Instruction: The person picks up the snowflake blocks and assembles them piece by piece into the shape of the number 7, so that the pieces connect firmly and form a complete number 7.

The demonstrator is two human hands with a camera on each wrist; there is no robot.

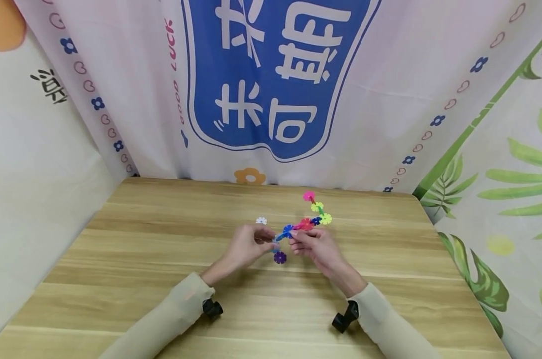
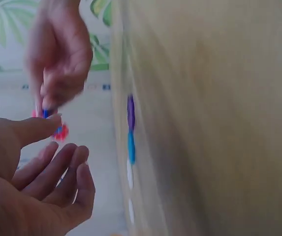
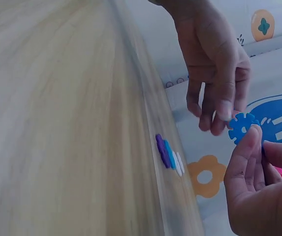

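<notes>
- While the right hand pinches the disc chain near its blue end disc, what's the left hand doing?
- Thumb and fingers spread, just beside that disc. Can't tell if a fingertip touches it
- Chain position?
- Held up off the worktop, over its far half, near mid-width. Free end kinks toward the far edge, pink disc at the tip
- Loose bits?
- Purple disc, light-blue disc, two white discs, in a row on the worktop toward the far edge
- Failure modes?
- One-point grip, long overhang: chain could sag or twist. Slot joint could pop if the free end swings. Off-axis push on the end disc could unseat it. Low hand could scatter the row
- Blind spots?
- Head view: left hand partly hides the light-blue disc and the white next to it; right fingers cover some joints, seating unclear. Left wrist view's blurred, chain mostly blocked. Right wrist view crops the right hand at the frame edge, most of the chain unseen
</notes>
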